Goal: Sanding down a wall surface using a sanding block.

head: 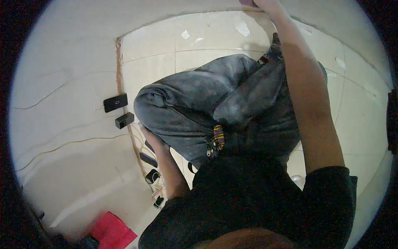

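Observation:
I sit cross-legged on a tiled floor, in grey trousers [192, 90] and a black T-shirt [248, 193]. My left hand [150, 135] rests low against the outer side of my bent left knee, its fingers largely hidden by the leg. Stretched far forward, my right hand [264, 3] is cut off by the top edge of the picture. A dark reddish thing [248, 2] shows at its fingers; whether they grip it cannot be made out. At my waist hang a striped knitted cord end [219, 137] and a metal zip pull [209, 152].
Along the left wall stand a smartphone [115, 102], a black box-shaped device [124, 120], a dark flat device [148, 159] and a black adapter [152, 176] among cables. A pale cable [71, 142] crosses the wall. White scraps [185, 34] lie ahead; red fabric [113, 232] sits lower left.

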The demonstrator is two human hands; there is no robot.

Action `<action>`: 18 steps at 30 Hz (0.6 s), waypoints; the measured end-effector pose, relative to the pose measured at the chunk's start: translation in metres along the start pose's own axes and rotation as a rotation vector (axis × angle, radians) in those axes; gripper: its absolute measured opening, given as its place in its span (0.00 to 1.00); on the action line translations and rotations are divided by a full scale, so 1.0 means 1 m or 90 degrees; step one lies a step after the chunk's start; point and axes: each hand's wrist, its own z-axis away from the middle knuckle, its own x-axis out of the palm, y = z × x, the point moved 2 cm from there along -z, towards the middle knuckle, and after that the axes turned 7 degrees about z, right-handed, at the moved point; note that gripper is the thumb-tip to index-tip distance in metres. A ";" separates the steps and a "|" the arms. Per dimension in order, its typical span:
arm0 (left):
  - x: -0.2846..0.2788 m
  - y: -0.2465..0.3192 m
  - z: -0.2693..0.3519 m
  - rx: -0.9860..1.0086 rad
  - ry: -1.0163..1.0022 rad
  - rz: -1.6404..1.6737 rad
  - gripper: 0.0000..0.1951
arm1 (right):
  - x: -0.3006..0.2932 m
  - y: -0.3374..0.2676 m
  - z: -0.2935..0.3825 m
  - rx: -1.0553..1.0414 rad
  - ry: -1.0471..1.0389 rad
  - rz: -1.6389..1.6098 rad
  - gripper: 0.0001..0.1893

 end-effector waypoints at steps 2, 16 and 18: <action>0.004 -0.004 -0.010 0.004 -0.026 -0.018 0.31 | -0.008 0.035 -0.016 -0.066 0.130 0.104 0.06; 0.000 0.002 -0.001 -0.012 0.024 0.019 0.31 | 0.006 0.016 -0.001 -0.587 -0.265 1.235 0.07; 0.002 -0.002 -0.004 -0.014 0.005 0.030 0.31 | -0.009 0.013 -0.014 -0.348 -0.055 0.878 0.06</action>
